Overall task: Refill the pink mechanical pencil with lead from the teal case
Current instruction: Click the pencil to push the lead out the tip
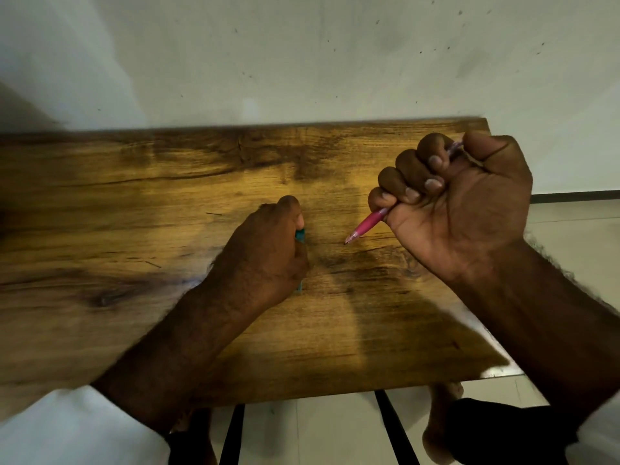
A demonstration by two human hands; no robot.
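The pink mechanical pencil [369, 224] is held above the right half of the wooden table [134, 196], clenched in the fist of the right hand [459, 203]. Its long axis runs on a slant from far right to near left: the tip is directed down and leftward, close over the wood, while a pale stretch of the barrel is seen between thumb and forefinger at the far side of the fist. The cap end itself is hidden, so whether it has been removed cannot be told. To the left of the tip, with a clear strip of table between, the teal case [300, 235] is found under the left hand [265, 250], which is closed down over it; only slivers of teal are shown at the thumb and below the heel of the hand. The case appears to lie lengthwise from near to far, and it is much the nearer to the left hand. Whether it is open, and whether any lead is inside, cannot be seen. It is judged that the filling end of the pencil is turned away from the case, so a reversal or regrip would be called for first.
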